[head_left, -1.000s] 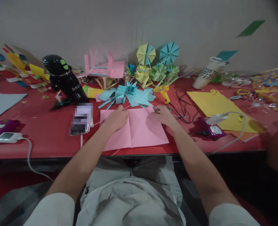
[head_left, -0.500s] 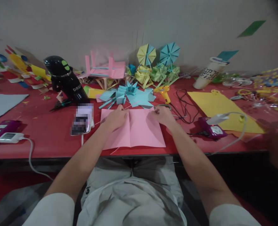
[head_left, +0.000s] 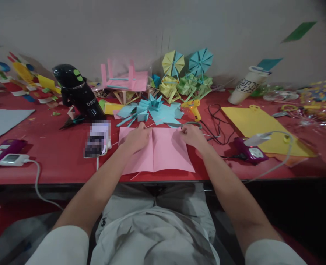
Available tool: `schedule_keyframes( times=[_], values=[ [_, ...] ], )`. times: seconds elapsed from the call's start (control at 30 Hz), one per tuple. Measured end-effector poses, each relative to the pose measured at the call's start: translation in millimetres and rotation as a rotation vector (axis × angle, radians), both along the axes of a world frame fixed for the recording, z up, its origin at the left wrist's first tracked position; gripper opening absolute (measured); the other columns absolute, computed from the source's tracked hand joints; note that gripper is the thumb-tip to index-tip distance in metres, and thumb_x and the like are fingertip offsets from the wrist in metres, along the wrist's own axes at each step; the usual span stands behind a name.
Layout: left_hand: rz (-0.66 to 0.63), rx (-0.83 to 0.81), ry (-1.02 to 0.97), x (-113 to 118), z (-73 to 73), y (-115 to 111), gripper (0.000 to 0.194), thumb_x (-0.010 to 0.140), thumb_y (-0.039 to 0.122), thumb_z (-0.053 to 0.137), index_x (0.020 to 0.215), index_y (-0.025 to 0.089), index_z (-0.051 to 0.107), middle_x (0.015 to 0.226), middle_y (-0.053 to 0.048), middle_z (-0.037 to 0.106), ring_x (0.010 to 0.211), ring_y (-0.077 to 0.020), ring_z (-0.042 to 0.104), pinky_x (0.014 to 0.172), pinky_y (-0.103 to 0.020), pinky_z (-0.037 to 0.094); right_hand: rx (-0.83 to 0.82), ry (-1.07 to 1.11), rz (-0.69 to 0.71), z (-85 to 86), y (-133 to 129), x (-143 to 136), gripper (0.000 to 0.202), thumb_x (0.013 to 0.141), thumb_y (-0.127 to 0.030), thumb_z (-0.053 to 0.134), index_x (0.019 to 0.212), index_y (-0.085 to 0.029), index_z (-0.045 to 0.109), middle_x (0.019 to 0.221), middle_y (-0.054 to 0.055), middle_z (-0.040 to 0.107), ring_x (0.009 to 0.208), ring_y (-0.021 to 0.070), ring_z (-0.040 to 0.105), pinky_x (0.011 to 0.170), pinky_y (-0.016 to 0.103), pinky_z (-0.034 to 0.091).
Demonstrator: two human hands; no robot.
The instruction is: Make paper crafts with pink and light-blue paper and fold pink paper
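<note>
Pink paper [head_left: 168, 152] sits right of the phone [head_left: 98, 140]. Left hand [head_left: 137, 138] curls over the phone-side half, fingers' grip unclear; right hand [head_left: 192, 135] pinches the other half's back edge. Probably light, creases easily, hold edges.

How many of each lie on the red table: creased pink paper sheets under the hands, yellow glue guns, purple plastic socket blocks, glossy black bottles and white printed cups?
Creased pink paper sheet: 1
Yellow glue gun: 1
Purple plastic socket blocks: 2
Glossy black bottle: 1
White printed cup: 1
Total: 6
</note>
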State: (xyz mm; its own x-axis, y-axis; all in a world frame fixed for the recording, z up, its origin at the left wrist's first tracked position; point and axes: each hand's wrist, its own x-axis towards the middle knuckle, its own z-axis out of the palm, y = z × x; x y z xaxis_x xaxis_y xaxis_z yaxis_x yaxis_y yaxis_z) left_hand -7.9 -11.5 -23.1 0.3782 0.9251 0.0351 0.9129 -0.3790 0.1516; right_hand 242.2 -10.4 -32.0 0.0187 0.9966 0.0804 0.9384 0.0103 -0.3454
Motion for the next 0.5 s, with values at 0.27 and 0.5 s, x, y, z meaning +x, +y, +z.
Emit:
schedule_keyframes(
  times=[0.27, 0.5],
  values=[
    [0.008, 0.002, -0.02, 0.4, -0.9, -0.1, 0.041, 0.098, 0.028, 0.032, 0.128, 0.022, 0.06, 0.119, -0.012, 0.051, 0.1, -0.0263, 0.063, 0.08, -0.04, 0.051, 0.025, 0.102, 0.007, -1.1, -0.7, 2.4, 0.013, 0.079, -0.026, 0.061, 0.069, -0.018, 0.06, 0.07, 0.005, 0.065, 0.065, 0.0161, 0.055, 0.058, 0.027, 0.032],
    [0.036, 0.004, -0.117, -3.6, -1.8, 1.6, 0.04, 0.097, 0.027, 0.036, 0.13, 0.021, 0.059, 0.121, -0.012, 0.055, 0.103, -0.0243, 0.063, 0.085, -0.037, 0.052, 0.016, 0.375, 0.028, -3.5, 0.1, 14.0, 0.033, 0.079, -0.041, 0.061, 0.057, -0.02, 0.048, 0.053, -0.002, 0.047, 0.052, 0.0117, 0.042, 0.054, 0.028, 0.029]
  ],
)
